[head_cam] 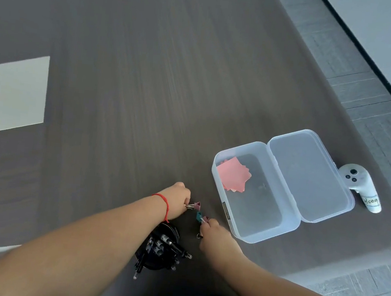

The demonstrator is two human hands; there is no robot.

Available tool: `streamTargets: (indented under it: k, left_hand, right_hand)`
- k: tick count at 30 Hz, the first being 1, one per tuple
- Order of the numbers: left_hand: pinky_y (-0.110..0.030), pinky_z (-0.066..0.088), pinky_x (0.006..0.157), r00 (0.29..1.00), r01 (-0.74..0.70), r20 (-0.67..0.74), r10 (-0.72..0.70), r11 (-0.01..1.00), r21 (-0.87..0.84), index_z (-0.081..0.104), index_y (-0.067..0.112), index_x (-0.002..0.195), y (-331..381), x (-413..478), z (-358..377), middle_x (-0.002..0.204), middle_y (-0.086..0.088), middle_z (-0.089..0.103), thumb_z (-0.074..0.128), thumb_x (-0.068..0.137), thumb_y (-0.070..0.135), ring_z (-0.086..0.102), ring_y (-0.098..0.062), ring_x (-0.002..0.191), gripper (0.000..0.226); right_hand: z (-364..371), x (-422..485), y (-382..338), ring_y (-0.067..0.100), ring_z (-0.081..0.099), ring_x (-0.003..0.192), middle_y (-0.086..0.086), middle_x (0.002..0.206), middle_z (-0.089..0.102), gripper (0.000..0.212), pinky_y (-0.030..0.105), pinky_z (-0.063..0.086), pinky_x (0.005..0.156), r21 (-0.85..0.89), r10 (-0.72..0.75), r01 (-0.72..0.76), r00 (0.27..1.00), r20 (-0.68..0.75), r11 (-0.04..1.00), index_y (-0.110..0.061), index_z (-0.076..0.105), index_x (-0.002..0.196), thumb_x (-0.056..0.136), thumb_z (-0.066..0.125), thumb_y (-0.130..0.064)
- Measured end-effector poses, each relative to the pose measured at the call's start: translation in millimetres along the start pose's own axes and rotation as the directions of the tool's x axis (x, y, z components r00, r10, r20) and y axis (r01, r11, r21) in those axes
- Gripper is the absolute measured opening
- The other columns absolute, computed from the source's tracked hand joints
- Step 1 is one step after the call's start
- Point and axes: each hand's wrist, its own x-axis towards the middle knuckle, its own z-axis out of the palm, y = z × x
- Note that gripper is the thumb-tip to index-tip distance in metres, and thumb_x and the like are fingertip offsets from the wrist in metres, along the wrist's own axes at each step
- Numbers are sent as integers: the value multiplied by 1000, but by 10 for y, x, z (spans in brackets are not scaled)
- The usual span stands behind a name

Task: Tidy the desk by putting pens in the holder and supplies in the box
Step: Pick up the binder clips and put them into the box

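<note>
My left hand (177,200) pinches the wire handles of a pink binder clip (197,205) on the dark desk. Just below it, my right hand (216,235) grips a teal binder clip (199,216) by its handles; another clip's wire loop (198,235) shows under that hand. A clear plastic box (262,237) lies open to the right of both hands, with pink sticky notes (234,174) in its far left corner. The black pen holder (158,247), full of several black pens, stands near the front edge, partly hidden by my left forearm.
The box's lid (309,176) lies flat to the right. A white handheld controller (360,187) rests beyond it by the desk's right edge. A pale inset panel (12,94) sits at the far left of the desk (148,82).
</note>
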Motion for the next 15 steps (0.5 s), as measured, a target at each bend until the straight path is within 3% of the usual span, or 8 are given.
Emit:
streamTargets:
  k: [4,7,9,12,15]
  left_hand:
    - [-33,58,69,995,69,-54,-79,985,-156,66,0,97,-129,-125,-186,105,-13,46,60,87,9,65,-32,70,14]
    - [-16,51,54,992,92,-45,-115,931,-352,60,7,92,-111,-265,-401,85,-3,52,62,87,8,63,-12,49,5]
    - [-9,50,51,994,76,-35,-108,863,-500,56,12,86,8,-353,-587,76,0,60,64,86,9,62,-1,44,9]
    - [-13,52,59,997,-24,-72,-17,845,-535,56,19,80,354,-411,-834,77,2,64,66,86,13,65,-2,51,13]
    - [-7,45,51,992,-119,-97,86,905,-408,58,14,84,840,-319,-881,82,6,58,64,86,14,61,3,45,7]
  right_hand:
    - [-181,-201,-23,30,61,104,11,123,53,28,38,51,88,32,-64,65,998,-27,997,-9,57,119,93,47,-15]
    - [-403,-461,-18,27,58,107,7,124,52,26,34,48,89,100,-144,154,984,-100,983,-12,57,118,96,44,-19]
    - [-580,-622,63,22,58,103,1,118,52,22,30,47,83,197,-129,168,972,-199,966,-15,57,113,96,46,-22]
    - [-845,-687,338,20,55,88,1,108,56,15,23,40,74,334,30,86,945,-326,939,-15,61,104,93,52,-21]
    - [-1024,-497,719,20,51,76,3,96,61,18,25,45,70,294,258,-174,926,-277,940,-14,68,94,87,51,-14]
